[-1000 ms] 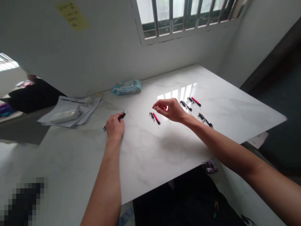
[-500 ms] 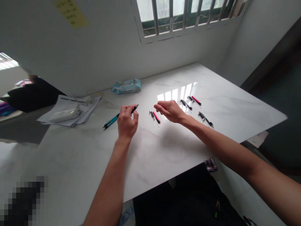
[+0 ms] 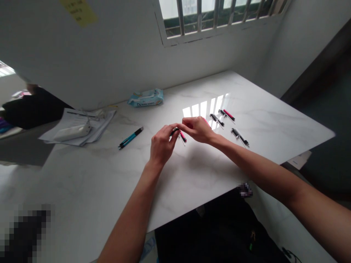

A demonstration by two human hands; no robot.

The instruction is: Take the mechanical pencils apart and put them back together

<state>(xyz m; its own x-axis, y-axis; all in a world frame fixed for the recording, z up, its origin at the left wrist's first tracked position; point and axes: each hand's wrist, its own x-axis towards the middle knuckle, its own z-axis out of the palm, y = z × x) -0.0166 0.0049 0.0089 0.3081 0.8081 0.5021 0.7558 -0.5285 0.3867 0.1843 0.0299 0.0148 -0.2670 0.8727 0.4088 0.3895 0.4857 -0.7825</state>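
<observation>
My left hand (image 3: 162, 143) is closed around a black pen part (image 3: 174, 131), pinched between thumb and fingers above the table. My right hand (image 3: 197, 129) is closed, its fingertips meeting the left hand's at the end of that part. Whatever its curled fingers grip is hidden. Just under the two hands lies a pink pen barrel (image 3: 183, 137) with a thin white refill (image 3: 183, 141) beside it. A bit of pink (image 3: 207, 122) shows behind my right hand; whether it is held I cannot tell. Blue-and-black pens (image 3: 131, 138) lie left of my left hand.
Right of my hands lie dismantled pens: a grey-and-black set (image 3: 217, 119), a pink barrel (image 3: 229, 114) with black parts, and a clear-and-black set (image 3: 240, 137). A wipes pack (image 3: 146, 98) stands by the wall. Papers (image 3: 78, 124) with a white device are at left.
My left hand has moved right, from beside the blue pens to my right hand, carrying the black pen part. The blue pens stay on the table. My right hand has hardly moved.
</observation>
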